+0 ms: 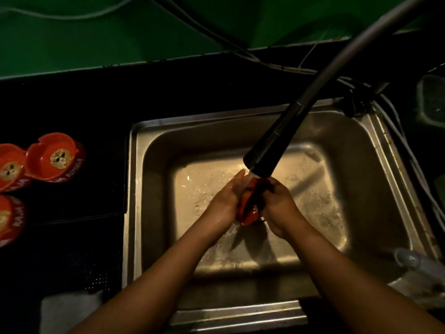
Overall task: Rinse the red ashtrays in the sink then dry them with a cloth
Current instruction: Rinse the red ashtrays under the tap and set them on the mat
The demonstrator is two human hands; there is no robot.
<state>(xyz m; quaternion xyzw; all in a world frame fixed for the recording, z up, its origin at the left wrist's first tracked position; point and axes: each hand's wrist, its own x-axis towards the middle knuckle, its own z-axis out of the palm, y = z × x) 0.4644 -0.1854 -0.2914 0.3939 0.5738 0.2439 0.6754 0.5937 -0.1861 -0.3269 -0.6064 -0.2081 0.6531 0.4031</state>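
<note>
1. Holding a red ashtray [248, 210] over the basin of the steel sink [154, 189], both hands meet just below the spray head [272, 143].
2. Left hand [225, 201]: fingers extended and laid flat against the left side of the red ashtray, pressing it. The thumb is hidden.
3. Right hand [279, 208]: fingers curled over the right side of the red ashtray, gripping it. A dark patch lies between these fingers and the ashtray; what it is cannot be told.
4. The red ashtray is tilted on edge between the two palms, above the sink floor and not resting on it.
5. A short water stream [250, 174] leaves the spray head and strikes the upper end of the red ashtray. The sink floor beneath is wet and splashed.
6. The spray head is black and joins a grey hose [349, 47] that runs up to the right.
7. On the black counter [96, 112], left of the sink, stand three more ashtrays, upright: the nearest ashtray [55, 160], a second ashtray [10, 167] touching it on the left, and a third ashtray [9, 220] below them, cut by the frame edge.
8. A white cloth [69, 312] lies on the counter at the lower left, apart from both hands.
9. A green wall [120, 32] stands behind the counter.
</note>
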